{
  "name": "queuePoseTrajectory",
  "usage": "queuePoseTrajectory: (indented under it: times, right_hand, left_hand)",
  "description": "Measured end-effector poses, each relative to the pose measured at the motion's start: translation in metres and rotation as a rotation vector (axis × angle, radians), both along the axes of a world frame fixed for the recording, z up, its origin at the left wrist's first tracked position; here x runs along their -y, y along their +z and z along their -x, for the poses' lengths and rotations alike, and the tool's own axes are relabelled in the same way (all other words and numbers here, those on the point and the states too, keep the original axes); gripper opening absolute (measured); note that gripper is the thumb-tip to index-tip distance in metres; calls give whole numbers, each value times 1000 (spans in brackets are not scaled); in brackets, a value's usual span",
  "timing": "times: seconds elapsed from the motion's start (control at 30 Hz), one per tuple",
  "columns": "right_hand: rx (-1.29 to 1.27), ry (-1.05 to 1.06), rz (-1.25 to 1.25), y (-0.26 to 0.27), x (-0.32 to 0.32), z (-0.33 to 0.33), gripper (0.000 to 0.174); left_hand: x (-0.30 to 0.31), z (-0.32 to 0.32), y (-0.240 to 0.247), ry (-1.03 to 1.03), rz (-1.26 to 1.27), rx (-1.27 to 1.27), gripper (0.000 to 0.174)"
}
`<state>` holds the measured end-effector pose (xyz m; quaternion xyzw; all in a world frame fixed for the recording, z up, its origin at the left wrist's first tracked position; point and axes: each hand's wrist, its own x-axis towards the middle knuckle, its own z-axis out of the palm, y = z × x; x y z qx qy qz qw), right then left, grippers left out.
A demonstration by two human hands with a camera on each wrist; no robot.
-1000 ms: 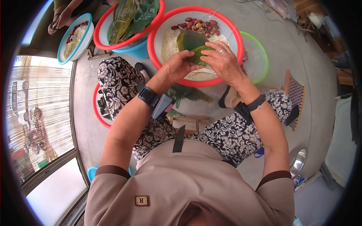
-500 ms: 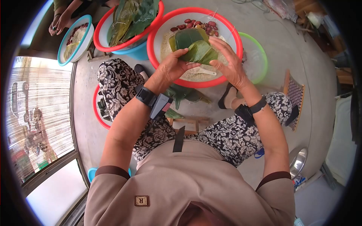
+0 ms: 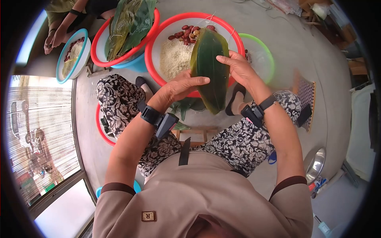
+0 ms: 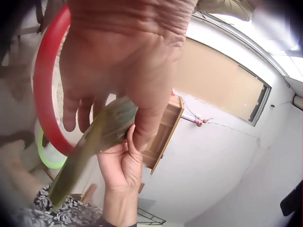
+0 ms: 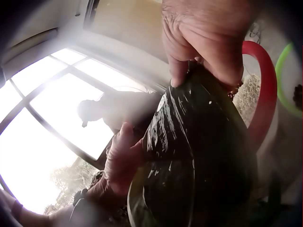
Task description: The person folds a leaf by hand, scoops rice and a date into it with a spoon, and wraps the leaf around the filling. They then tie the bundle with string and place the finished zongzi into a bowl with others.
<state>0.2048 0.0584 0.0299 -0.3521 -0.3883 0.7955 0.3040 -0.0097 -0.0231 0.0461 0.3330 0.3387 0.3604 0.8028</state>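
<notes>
A broad dark green leaf (image 3: 212,67) is stretched out flat between both hands, over the near part of a red-rimmed basin (image 3: 149,59). The left hand (image 3: 178,85) pinches its left edge, thumb on top and fingers beneath. At the upper right edge, the right hand (image 3: 241,68) grips it between thumb and fingers. White rice (image 3: 174,57) and red dates (image 3: 185,35) lie in the basin. In the left wrist view the leaf (image 4: 78,161) appears side-on; in the right wrist view its glossy face (image 5: 208,137) fills the centre.
Another red-rimmed basin (image 3: 95,55) of leaves stands at upper left, beside a blue-rimmed basin (image 3: 59,65) near another person's hands (image 3: 53,39). A green-rimmed basin (image 3: 271,59) sits to the right. More leaves (image 3: 182,108) and a wooden stool (image 3: 198,133) are between the legs.
The folded leaves held over the basin have been opened out into one broad upright leaf, nearer the body. The right hand, loosely spread half a second ago, now grips the leaf's edge.
</notes>
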Motion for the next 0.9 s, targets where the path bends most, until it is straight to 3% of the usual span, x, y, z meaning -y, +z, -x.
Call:
queuePoseTrajectory:
  times: [0.1,0.23,0.27,0.4,0.6,0.9]
  right_hand:
    - [-53,46,10,1,0,-1,33]
    - [65,228,-86,-2,-1,-2,34]
    - [64,227,-83,-3,2,-1,34]
    - [72,181,-73,3,8,10,28]
    - [132,115,-102,1,4,13,25]
    - [85,78,-38,4,0,18,25]
  left_hand:
    - [-7,9,-1,-4,102,-147,51]
    - [-19,16,-17,230,135,-2,41]
    - [-21,15,-21,334,102,52,37]
    - [-25,14,-23,414,43,30,27]
    - [-27,8,-16,407,27,8,19]
    - [-32,16,-29,486,-31,28,20]
